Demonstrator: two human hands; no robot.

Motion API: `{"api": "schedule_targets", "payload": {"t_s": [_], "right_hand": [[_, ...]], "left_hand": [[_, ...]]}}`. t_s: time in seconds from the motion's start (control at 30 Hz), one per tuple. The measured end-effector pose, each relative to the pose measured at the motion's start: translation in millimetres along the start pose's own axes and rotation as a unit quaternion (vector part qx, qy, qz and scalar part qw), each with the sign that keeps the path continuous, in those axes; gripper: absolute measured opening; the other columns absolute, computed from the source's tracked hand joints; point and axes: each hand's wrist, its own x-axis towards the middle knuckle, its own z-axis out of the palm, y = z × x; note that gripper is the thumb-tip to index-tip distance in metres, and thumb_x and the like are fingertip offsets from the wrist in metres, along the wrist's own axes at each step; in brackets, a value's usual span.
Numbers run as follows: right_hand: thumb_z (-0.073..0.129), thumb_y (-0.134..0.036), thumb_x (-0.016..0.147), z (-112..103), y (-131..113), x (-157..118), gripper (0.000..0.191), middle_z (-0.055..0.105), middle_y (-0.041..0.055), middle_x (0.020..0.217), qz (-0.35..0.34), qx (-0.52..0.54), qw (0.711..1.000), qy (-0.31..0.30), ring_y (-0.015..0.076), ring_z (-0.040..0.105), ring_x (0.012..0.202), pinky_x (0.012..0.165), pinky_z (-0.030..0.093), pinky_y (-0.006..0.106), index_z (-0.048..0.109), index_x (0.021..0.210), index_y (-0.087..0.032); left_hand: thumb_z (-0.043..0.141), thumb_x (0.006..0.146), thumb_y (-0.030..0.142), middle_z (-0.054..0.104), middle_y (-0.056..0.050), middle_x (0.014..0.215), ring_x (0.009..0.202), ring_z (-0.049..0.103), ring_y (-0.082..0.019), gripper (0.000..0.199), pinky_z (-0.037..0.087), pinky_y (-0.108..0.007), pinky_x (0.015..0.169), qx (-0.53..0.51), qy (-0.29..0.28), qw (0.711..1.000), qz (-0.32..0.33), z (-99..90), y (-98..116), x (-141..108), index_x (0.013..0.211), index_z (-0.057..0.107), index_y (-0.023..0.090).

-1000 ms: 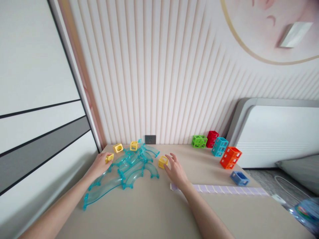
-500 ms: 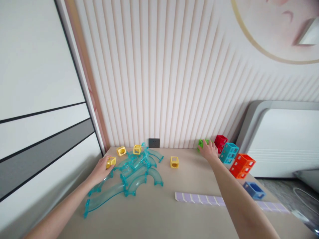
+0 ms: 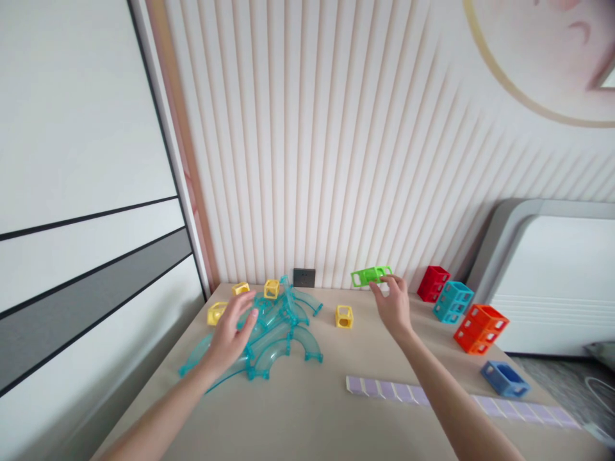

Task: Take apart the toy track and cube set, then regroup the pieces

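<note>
My right hand (image 3: pixel 394 304) holds a green block piece (image 3: pixel 371 275) above the table by its right end, between thumb and fingers. My left hand (image 3: pixel 233 336) hovers over the translucent teal track pieces (image 3: pixel 273 352), fingers apart and nothing in them. To its left lies a yellow cube (image 3: pixel 216 313). Two more yellow cubes, one partly behind my fingers (image 3: pixel 241 289) and one further right (image 3: pixel 271 289), lie at the back. Another yellow cube (image 3: pixel 344 317) sits alone in the middle.
Red (image 3: pixel 433 283), teal (image 3: pixel 452 301) and orange (image 3: pixel 481 328) block stacks stand on the right, with a blue block (image 3: pixel 505 378) in front. A lilac strip (image 3: pixel 384 389) crosses the front right, partly under my forearm. A ribbed wall (image 3: pixel 307 141) closes the back.
My left hand has let go of the yellow cube and moved right over the track pieces. My right hand has lifted the green piece off the table and brought it left.
</note>
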Motion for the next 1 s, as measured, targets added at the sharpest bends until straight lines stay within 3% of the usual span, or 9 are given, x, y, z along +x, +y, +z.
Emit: {"api": "schedule_targets", "payload": {"t_s": [0.1, 0.17, 0.23, 0.33, 0.43, 0.6, 0.7, 0.8, 1.0], "right_hand": [[0.055, -0.047, 0.096, 14.2, -47.4, -53.5, 0.026, 0.062, 0.0139, 0.119, -0.056, 0.085, 0.995, -0.017, 0.0283, 0.063, 0.113, 0.097, 0.052, 0.043, 0.063, 0.097, -0.022], [0.058, -0.042, 0.097, 21.4, -73.4, -92.2, 0.019, 0.062, 0.0138, 0.123, -0.089, 0.195, 0.975, -0.052, 0.0289, 0.062, 0.116, 0.096, 0.054, 0.044, 0.063, 0.096, -0.023], [0.061, -0.037, 0.097, 26.0, -90.3, -124.8, 0.012, 0.061, 0.0129, 0.127, -0.098, 0.284, 0.951, -0.077, 0.0299, 0.059, 0.123, 0.101, 0.051, 0.047, 0.063, 0.101, -0.025], [0.065, -0.031, 0.095, 29.6, -97.4, -154.7, 0.012, 0.056, 0.0119, 0.135, -0.098, 0.318, 0.938, -0.092, 0.0311, 0.051, 0.134, 0.110, 0.045, 0.050, 0.061, 0.105, -0.027], [0.067, -0.027, 0.093, 33.5, -90.1, -166.4, 0.030, 0.055, 0.0116, 0.136, -0.093, 0.345, 0.926, -0.125, 0.0298, 0.054, 0.132, 0.108, 0.048, 0.049, 0.055, 0.120, -0.029], [0.066, -0.021, 0.090, 43.4, -74.0, -172.2, 0.063, 0.055, 0.0116, 0.143, -0.055, 0.364, 0.909, -0.197, 0.0279, 0.056, 0.131, 0.099, 0.056, 0.042, 0.040, 0.147, -0.031], [0.068, -0.021, 0.089, 44.6, -68.0, -171.0, 0.058, 0.056, 0.0113, 0.146, -0.049, 0.347, 0.914, -0.203, 0.0297, 0.055, 0.134, 0.099, 0.057, 0.042, 0.050, 0.143, -0.031], [0.068, -0.025, 0.091, 39.0, -65.7, -165.9, 0.052, 0.059, 0.0106, 0.146, -0.088, 0.313, 0.923, -0.204, 0.0314, 0.055, 0.136, 0.106, 0.052, 0.047, 0.056, 0.141, -0.032], [0.065, -0.032, 0.094, 26.6, -69.8, -161.1, 0.042, 0.065, 0.0102, 0.139, -0.147, 0.287, 0.922, -0.215, 0.0320, 0.060, 0.130, 0.106, 0.052, 0.049, 0.061, 0.136, -0.033]], "left_hand": [[0.052, 0.098, 0.054, 0.058, -0.014, 0.144, 0.134, 0.057, -0.030, 0.053, 0.049, -0.049, 0.111, -0.163, -0.085, 0.980, -0.076, 38.8, 27.0, -20.8, 0.142, 0.050, 0.026], [0.056, 0.094, 0.061, 0.057, -0.014, 0.147, 0.136, 0.056, -0.032, 0.064, 0.047, -0.053, 0.112, -0.232, -0.116, 0.963, -0.073, 58.7, 36.5, -31.3, 0.149, 0.045, 0.029], [0.059, 0.091, 0.064, 0.053, -0.013, 0.152, 0.141, 0.050, -0.033, 0.073, 0.044, -0.054, 0.115, -0.278, -0.133, 0.950, -0.056, 70.8, 40.4, -38.6, 0.153, 0.040, 0.031], [0.063, 0.092, 0.056, 0.051, -0.012, 0.154, 0.142, 0.049, -0.034, 0.074, 0.044, -0.053, 0.116, -0.308, -0.116, 0.941, -0.076, 76.0, 37.6, -47.8, 0.155, 0.035, 0.031], [0.070, 0.090, 0.044, 0.046, -0.014, 0.157, 0.144, 0.045, -0.034, 0.072, 0.045, -0.049, 0.115, -0.289, -0.071, 0.950, -0.098, 73.3, 27.8, -57.2, 0.152, 0.037, 0.028], [0.066, 0.094, 0.038, 0.049, -0.015, 0.151, 0.139, 0.051, -0.034, 0.055, 0.047, -0.047, 0.113, -0.246, -0.079, 0.965, -0.052, 68.8, 16.2, -65.5, 0.144, 0.045, 0.026], [0.061, 0.097, 0.038, 0.048, -0.014, 0.152, 0.140, 0.049, -0.034, 0.054, 0.049, -0.046, 0.110, -0.234, -0.069, 0.968, -0.049, 69.1, 14.8, -65.6, 0.146, 0.043, 0.028], [0.063, 0.096, 0.037, 0.045, -0.014, 0.156, 0.144, 0.045, -0.034, 0.060, 0.048, -0.047, 0.111, -0.219, -0.077, 0.972, -0.033, 69.5, 12.4, -67.1, 0.150, 0.039, 0.029], [0.058, 0.097, 0.035, 0.051, -0.013, 0.153, 0.148, 0.039, -0.033, 0.050, 0.031, -0.053, 0.123, -0.150, -0.101, 0.982, 0.062, 66.7, 9.5, -71.9, 0.146, 0.051, 0.027]]}}
